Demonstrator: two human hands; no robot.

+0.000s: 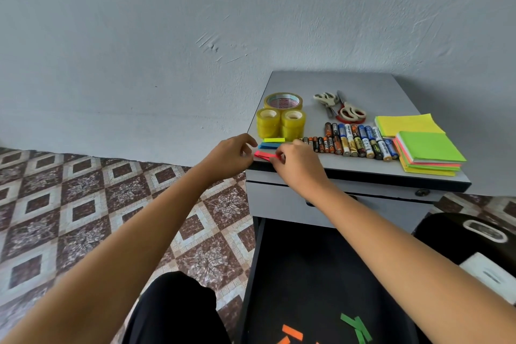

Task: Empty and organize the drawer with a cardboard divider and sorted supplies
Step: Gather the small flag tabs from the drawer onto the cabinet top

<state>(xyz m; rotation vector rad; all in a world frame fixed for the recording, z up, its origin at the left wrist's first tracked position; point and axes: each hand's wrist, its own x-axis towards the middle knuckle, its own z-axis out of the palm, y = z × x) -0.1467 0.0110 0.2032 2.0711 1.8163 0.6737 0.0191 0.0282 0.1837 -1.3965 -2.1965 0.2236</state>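
While the pink strips are being squared up at the front-left corner of the tabletop, keep them flat and aligned on their long edges, parallel to the blue strips and yellow strip just behind. Right hand: narrow grip, fingertips pinching the right end of the pink stack. Left hand: fingers curled at the other end; it's blurred there, so can't tell if it pinches or only butts the edge. Tap the ends flush against one finger, don't fan the stack, and mind the tabletop lip, since the stack sits right at it. Pink stack looks thin: a few narrow paper flags, slightly splayed, bright against the grey. Probably light and easy to scatter, so press down before letting go. Green strips and orange strips lie loose in the open drawer below, so emptying isn't done; I'd add them to the same row, near the tape rolls and batteries
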